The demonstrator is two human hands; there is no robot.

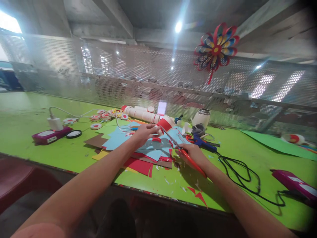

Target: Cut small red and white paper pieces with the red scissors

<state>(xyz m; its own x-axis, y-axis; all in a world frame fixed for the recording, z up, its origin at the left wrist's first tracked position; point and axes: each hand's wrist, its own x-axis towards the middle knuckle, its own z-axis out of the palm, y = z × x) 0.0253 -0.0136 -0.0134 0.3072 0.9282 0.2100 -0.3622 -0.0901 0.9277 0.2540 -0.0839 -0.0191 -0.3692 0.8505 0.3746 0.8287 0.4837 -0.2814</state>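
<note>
Left hand (145, 132) raised over green table (29, 115), fingers curled round red-and-white paper piece (165, 124), pinching it. Right hand (192, 153) closed on red-handled scissors (184, 152); blades point up-left, tips touching paper piece; how far blades gape, cannot tell. Below hands: heap of blue, red, brown paper sheets (138, 148), red scraps (198, 195) near table edge. Blue glue gun (201, 142) just beside right hand, black cord (242, 175) trailing right. Paper pinwheel (216, 48) on mesh screen behind.
</note>
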